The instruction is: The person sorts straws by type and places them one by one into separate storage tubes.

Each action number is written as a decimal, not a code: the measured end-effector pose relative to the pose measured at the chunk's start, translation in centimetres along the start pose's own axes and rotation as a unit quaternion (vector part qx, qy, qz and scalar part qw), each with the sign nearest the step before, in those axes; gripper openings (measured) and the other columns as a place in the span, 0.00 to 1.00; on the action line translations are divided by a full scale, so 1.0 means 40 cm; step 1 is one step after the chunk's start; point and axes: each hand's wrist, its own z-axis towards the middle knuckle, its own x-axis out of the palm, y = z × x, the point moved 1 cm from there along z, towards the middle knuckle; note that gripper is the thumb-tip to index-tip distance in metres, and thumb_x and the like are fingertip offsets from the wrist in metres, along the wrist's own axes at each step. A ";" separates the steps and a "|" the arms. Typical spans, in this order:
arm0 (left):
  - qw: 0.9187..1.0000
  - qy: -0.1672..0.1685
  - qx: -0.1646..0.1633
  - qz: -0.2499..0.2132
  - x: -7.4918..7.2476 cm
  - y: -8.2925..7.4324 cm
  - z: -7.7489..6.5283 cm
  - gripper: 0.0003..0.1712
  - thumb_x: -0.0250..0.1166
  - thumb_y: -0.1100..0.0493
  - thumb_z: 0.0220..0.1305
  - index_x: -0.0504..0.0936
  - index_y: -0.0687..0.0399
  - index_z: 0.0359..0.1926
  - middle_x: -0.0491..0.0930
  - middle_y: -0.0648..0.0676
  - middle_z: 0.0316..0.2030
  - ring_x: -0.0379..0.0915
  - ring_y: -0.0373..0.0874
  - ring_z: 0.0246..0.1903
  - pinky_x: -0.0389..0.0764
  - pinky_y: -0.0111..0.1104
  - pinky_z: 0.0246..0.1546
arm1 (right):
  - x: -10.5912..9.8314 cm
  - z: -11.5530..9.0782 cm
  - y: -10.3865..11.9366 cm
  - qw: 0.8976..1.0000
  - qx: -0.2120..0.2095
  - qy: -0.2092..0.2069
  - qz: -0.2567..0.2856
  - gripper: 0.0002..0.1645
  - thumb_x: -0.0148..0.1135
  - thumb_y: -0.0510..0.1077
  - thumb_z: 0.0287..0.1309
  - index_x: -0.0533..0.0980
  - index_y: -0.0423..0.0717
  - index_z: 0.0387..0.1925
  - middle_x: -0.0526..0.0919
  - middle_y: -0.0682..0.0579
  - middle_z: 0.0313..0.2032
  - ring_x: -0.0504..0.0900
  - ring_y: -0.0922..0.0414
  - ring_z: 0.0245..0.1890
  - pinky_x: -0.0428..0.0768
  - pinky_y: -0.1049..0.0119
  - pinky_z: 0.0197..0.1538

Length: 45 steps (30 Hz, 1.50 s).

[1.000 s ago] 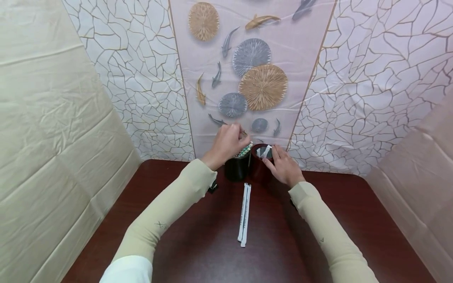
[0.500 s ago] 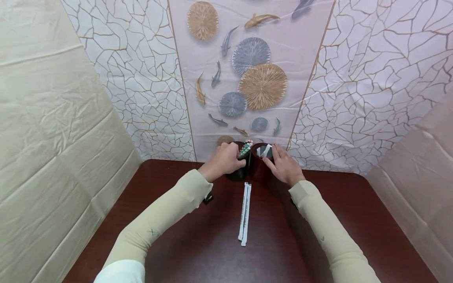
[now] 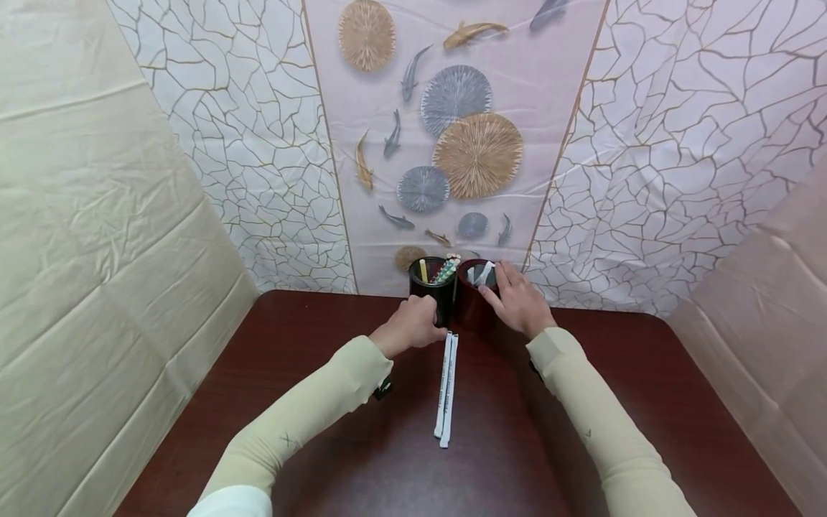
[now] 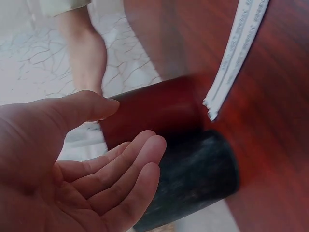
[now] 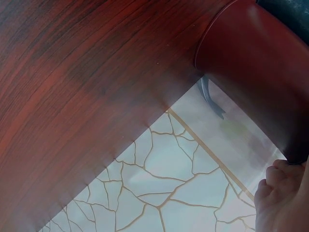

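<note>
My left hand (image 3: 410, 323) hovers just in front of the black cup (image 3: 441, 296), near the upper ends of the paper-wrapped straws (image 3: 444, 391) lying on the table. In the left wrist view its thumb (image 4: 91, 106) and fingers are apart, loosely bent, holding nothing. Patterned straws (image 3: 447, 267) and a yellow one (image 3: 423, 271) stand in the black cup. Directly right of it is a dark red cup (image 3: 470, 312) with white strips (image 3: 484, 273) inside. The right hand (image 3: 522, 305) rests on that cup's right rim with fingers extended; its fingertips show at the rim in the right wrist view.
Both cups stand at the back edge of the dark wood table (image 3: 362, 459), side by side. Behind them hangs a patterned cloth backdrop (image 3: 271, 158), and beige cloth walls (image 3: 103, 273) flank the left and right.
My left hand has come down from above the black cup to the front of it, uncovering the cup's rim and the yellow straw. The right hand has stayed on the red cup.
</note>
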 end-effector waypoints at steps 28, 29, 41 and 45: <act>0.993 0.053 -0.071 -0.075 0.245 0.095 0.063 0.20 0.75 0.53 0.65 0.79 0.55 0.21 0.76 0.52 0.17 0.73 0.47 0.21 0.77 0.35 0.27 | 0.003 -0.002 0.010 1.000 0.003 0.004 0.001 0.53 0.34 0.71 0.81 0.44 0.35 0.84 0.46 0.35 0.84 0.53 0.35 0.83 0.61 0.38 0.81; 0.993 0.053 -0.070 -0.073 0.266 0.109 0.078 0.20 0.75 0.52 0.65 0.79 0.55 0.21 0.76 0.52 0.18 0.73 0.47 0.22 0.78 0.35 0.27 | 0.004 -0.002 0.010 1.000 0.003 0.003 0.001 0.53 0.34 0.71 0.81 0.45 0.35 0.84 0.47 0.35 0.84 0.53 0.35 0.83 0.61 0.38 0.81; 0.991 0.054 -0.107 -0.058 0.351 0.144 0.144 0.18 0.76 0.47 0.62 0.81 0.54 0.39 0.80 0.54 0.33 0.75 0.52 0.35 0.81 0.40 0.34 | 0.009 -0.001 0.002 1.000 -0.001 -0.005 -0.001 0.53 0.33 0.71 0.81 0.44 0.34 0.84 0.46 0.34 0.84 0.54 0.34 0.82 0.61 0.38 0.80; 0.989 0.056 -0.110 -0.079 0.316 0.111 0.117 0.12 0.74 0.54 0.64 0.82 0.56 0.36 0.80 0.55 0.30 0.77 0.53 0.32 0.82 0.39 0.31 | 0.005 0.000 0.002 1.000 0.001 -0.003 0.001 0.53 0.33 0.71 0.81 0.44 0.34 0.84 0.46 0.34 0.84 0.53 0.34 0.83 0.61 0.37 0.80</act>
